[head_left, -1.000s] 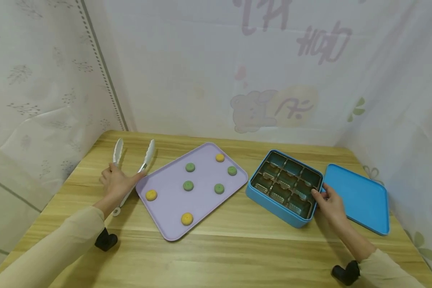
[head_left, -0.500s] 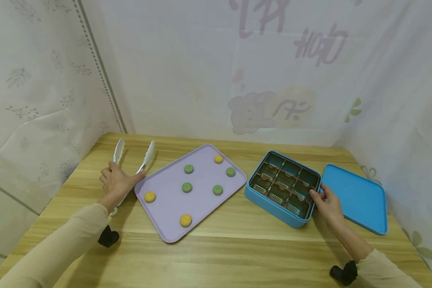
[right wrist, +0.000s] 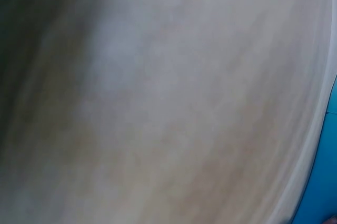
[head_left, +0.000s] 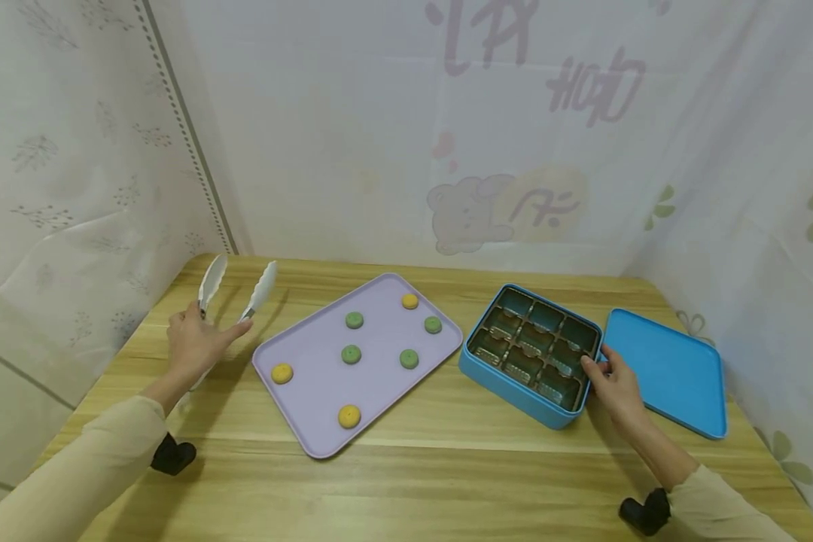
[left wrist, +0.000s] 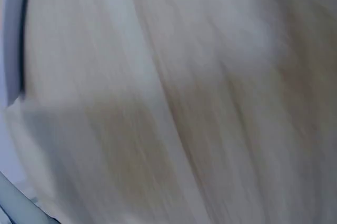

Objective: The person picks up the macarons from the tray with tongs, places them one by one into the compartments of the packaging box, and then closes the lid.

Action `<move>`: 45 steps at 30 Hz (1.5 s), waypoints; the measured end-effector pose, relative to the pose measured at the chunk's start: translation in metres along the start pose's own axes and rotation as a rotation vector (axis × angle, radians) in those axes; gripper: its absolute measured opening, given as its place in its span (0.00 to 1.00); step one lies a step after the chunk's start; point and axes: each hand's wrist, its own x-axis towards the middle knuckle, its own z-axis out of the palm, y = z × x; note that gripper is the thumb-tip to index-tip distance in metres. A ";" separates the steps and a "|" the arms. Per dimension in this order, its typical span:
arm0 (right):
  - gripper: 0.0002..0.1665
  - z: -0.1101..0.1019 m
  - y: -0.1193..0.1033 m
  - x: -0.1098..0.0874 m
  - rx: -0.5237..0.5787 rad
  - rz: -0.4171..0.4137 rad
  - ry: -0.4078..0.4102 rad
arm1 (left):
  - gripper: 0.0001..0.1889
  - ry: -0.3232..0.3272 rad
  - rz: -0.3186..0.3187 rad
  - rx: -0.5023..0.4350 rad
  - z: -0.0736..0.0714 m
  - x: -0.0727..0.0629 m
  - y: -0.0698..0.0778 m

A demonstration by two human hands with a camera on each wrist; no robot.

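Observation:
At the left of the head view my left hand holds a pair of tongs, thumb against one arm and fingers against the other. The tongs' white scalloped tips are spread wide and point away from me. My right hand grips the near right side of a blue box, thumb over the rim. Inside the box is a dark tray insert divided into several compartments. Between the hands lies a lilac tray bearing several small green cookies and yellow cookies, set apart from one another.
A blue lid lies flat to the right of the box. Everything rests on a wooden table, with fabric hung behind and at both sides. Both wrist views mostly show blurred tabletop; the tray's edge shows in the left one.
My left hand has shifted left with the tongs, away from the tray's edge. The right hand keeps its grip on the box, and the cookies have not moved.

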 end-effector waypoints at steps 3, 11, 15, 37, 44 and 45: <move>0.40 0.001 0.000 0.000 0.008 -0.002 0.000 | 0.52 -0.023 0.110 0.009 -0.013 -0.007 -0.003; 0.41 0.001 -0.002 0.000 -0.008 0.015 -0.009 | 0.44 -0.026 0.580 0.155 -0.043 -0.039 -0.008; 0.40 0.000 -0.002 0.000 -0.021 0.006 -0.001 | 0.41 -0.049 0.727 0.269 -0.053 -0.053 -0.008; 0.39 0.000 -0.001 0.000 0.024 0.006 0.000 | 0.32 -0.156 0.821 0.492 -0.074 -0.079 -0.002; 0.39 0.000 -0.002 -0.001 0.024 0.008 -0.011 | 0.29 -0.289 0.755 0.496 -0.076 -0.072 0.013; 0.39 0.000 -0.002 -0.001 0.024 0.008 -0.011 | 0.29 -0.304 0.750 0.502 -0.077 -0.071 0.015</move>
